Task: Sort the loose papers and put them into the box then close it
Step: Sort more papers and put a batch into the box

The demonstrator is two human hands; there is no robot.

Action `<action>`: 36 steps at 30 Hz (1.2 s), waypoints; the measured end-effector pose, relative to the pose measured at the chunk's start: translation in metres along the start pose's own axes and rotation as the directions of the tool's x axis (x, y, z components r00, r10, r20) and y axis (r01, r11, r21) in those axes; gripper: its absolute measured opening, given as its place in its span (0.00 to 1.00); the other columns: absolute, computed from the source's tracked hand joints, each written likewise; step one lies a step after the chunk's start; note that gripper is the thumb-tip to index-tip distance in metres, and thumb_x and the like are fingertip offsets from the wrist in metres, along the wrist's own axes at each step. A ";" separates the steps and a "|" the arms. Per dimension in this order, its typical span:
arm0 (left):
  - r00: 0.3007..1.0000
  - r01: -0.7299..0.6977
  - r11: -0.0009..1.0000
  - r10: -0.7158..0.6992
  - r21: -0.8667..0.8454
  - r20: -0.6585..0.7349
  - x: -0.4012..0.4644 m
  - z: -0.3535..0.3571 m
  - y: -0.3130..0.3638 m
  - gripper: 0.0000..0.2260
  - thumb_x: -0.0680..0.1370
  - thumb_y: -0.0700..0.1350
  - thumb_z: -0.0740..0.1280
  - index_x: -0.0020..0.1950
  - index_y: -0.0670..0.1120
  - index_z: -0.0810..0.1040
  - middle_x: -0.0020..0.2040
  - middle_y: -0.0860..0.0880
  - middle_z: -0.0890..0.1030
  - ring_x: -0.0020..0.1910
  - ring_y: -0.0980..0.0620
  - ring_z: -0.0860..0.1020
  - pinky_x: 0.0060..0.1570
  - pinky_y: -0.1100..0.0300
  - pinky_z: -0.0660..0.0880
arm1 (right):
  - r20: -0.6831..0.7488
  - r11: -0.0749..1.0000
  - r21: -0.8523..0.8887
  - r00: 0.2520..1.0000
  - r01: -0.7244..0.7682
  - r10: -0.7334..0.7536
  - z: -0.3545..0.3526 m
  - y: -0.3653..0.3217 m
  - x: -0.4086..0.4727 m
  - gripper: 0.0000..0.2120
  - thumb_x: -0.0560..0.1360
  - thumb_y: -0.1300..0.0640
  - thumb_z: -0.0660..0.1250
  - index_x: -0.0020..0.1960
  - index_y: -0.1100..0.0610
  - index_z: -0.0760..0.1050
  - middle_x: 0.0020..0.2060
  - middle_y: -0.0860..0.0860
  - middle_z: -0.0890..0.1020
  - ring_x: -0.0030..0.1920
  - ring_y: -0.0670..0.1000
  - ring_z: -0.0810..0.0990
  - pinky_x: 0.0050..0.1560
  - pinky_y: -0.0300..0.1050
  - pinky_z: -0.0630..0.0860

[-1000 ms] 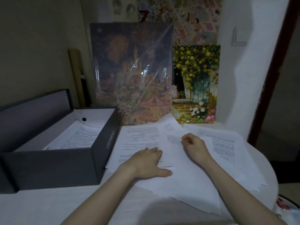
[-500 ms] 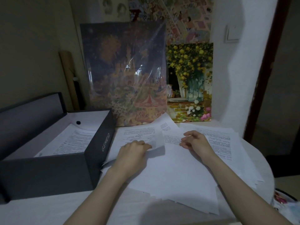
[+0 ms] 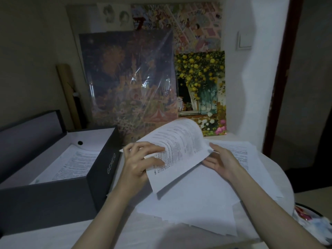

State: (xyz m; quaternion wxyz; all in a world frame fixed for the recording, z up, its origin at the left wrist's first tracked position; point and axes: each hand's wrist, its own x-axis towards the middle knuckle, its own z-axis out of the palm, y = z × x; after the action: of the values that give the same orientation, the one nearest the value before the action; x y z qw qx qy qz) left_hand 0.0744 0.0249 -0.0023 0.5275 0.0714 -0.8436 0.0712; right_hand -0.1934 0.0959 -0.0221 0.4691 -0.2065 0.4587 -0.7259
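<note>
A dark grey box (image 3: pixel 100 169) stands open at the left, its lid (image 3: pixel 30 135) raised behind it, with printed sheets (image 3: pixel 71 164) lying inside. Loose white papers (image 3: pixel 194 198) are spread over the table to its right. My left hand (image 3: pixel 142 162) grips the left edge of a printed sheet (image 3: pixel 181 146) that curls up off the pile. My right hand (image 3: pixel 221 162) lies with straight fingers under that sheet's right corner, touching it from below.
Two paintings (image 3: pixel 133 87) lean against the wall behind the papers. A cardboard tube (image 3: pixel 68 94) stands behind the box. The round white table (image 3: pixel 125 236) ends at the right, where a bowl with colourful items (image 3: pixel 312 220) sits lower down.
My left hand has taken hold of a printed sheet and lifted it off the pile, so it now curls upward. My right hand has opened and moved under its right corner.
</note>
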 end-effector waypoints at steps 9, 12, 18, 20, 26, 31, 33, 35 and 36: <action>0.628 0.770 0.616 -0.778 -0.164 0.026 -0.008 0.006 -0.004 0.32 0.75 0.49 0.69 0.75 0.56 0.57 0.73 0.53 0.57 0.71 0.51 0.59 0.71 0.48 0.59 | -0.005 0.992 0.123 0.999 0.034 -0.034 0.004 0.000 -0.004 0.16 0.76 0.74 0.60 0.62 0.67 0.71 0.52 0.59 0.82 0.53 0.58 0.81 0.40 0.52 0.83; 0.211 0.926 0.096 -0.934 -0.365 0.290 -0.004 0.012 0.006 0.24 0.79 0.45 0.63 0.74 0.47 0.62 0.68 0.46 0.69 0.68 0.44 0.69 0.65 0.51 0.67 | -0.054 0.975 0.208 0.997 0.071 -0.061 0.008 0.006 -0.003 0.17 0.76 0.73 0.60 0.64 0.66 0.71 0.55 0.58 0.81 0.53 0.57 0.81 0.47 0.54 0.82; 0.288 0.812 -0.184 -0.699 -0.553 0.655 -0.002 0.015 0.018 0.20 0.70 0.33 0.72 0.59 0.49 0.78 0.57 0.47 0.83 0.56 0.48 0.80 0.55 0.50 0.78 | -0.069 0.968 0.193 0.986 0.163 -0.153 0.018 0.013 -0.011 0.13 0.78 0.70 0.59 0.61 0.61 0.72 0.50 0.54 0.83 0.51 0.53 0.82 0.43 0.46 0.83; 0.238 0.766 -0.330 -0.652 -0.552 0.720 -0.003 0.018 0.015 0.21 0.71 0.39 0.72 0.62 0.50 0.75 0.58 0.46 0.82 0.56 0.45 0.81 0.54 0.48 0.79 | -0.085 0.969 0.151 0.979 0.194 -0.183 0.020 0.014 -0.012 0.14 0.78 0.70 0.60 0.62 0.60 0.72 0.53 0.55 0.82 0.52 0.53 0.81 0.44 0.45 0.83; 0.057 0.385 -0.592 -0.750 -0.708 0.658 -0.007 0.025 -0.012 0.14 0.81 0.38 0.60 0.66 0.42 0.72 0.49 0.42 0.84 0.49 0.45 0.82 0.39 0.53 0.82 | 0.044 0.979 0.049 0.979 0.196 -0.198 0.024 0.012 -0.017 0.17 0.76 0.70 0.62 0.62 0.58 0.75 0.56 0.54 0.83 0.55 0.56 0.82 0.51 0.53 0.81; 0.105 0.343 -0.523 -0.804 -0.780 0.585 -0.013 0.008 -0.034 0.11 0.79 0.36 0.61 0.60 0.40 0.76 0.48 0.43 0.85 0.43 0.48 0.85 0.39 0.58 0.83 | 0.096 0.986 0.141 0.990 0.093 -0.107 0.010 -0.002 -0.010 0.21 0.73 0.49 0.68 0.60 0.61 0.77 0.64 0.62 0.77 0.65 0.65 0.74 0.67 0.68 0.65; 0.060 0.485 -0.538 -0.766 -0.690 0.640 -0.016 0.009 -0.033 0.09 0.79 0.37 0.62 0.57 0.40 0.77 0.45 0.43 0.85 0.40 0.50 0.84 0.38 0.61 0.82 | 0.070 0.989 0.137 0.996 0.053 -0.063 0.003 -0.004 -0.007 0.27 0.73 0.41 0.66 0.64 0.59 0.76 0.64 0.61 0.76 0.65 0.65 0.74 0.68 0.69 0.63; 0.020 0.642 -0.493 -0.755 -0.587 0.656 -0.017 0.012 -0.030 0.07 0.78 0.36 0.64 0.55 0.37 0.78 0.44 0.42 0.84 0.39 0.50 0.83 0.35 0.62 0.81 | 0.048 0.992 0.129 0.999 -0.001 -0.005 -0.006 -0.005 -0.002 0.29 0.75 0.37 0.61 0.63 0.59 0.76 0.59 0.61 0.80 0.62 0.63 0.77 0.67 0.66 0.67; 0.008 0.684 -0.458 -0.774 -0.568 0.633 -0.018 0.014 -0.029 0.08 0.78 0.35 0.64 0.56 0.35 0.77 0.46 0.41 0.84 0.41 0.48 0.82 0.35 0.60 0.82 | 0.047 0.992 0.119 0.999 -0.032 0.027 -0.010 -0.006 -0.001 0.31 0.75 0.36 0.59 0.61 0.61 0.77 0.56 0.61 0.82 0.59 0.63 0.78 0.65 0.63 0.70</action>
State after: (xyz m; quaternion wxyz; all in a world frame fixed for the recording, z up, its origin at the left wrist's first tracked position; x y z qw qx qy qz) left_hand 0.0758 -0.0058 -0.0236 0.3974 0.3709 -0.3973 -0.7393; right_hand -0.2028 0.1023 -0.0216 0.5015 -0.1876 0.4067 -0.7402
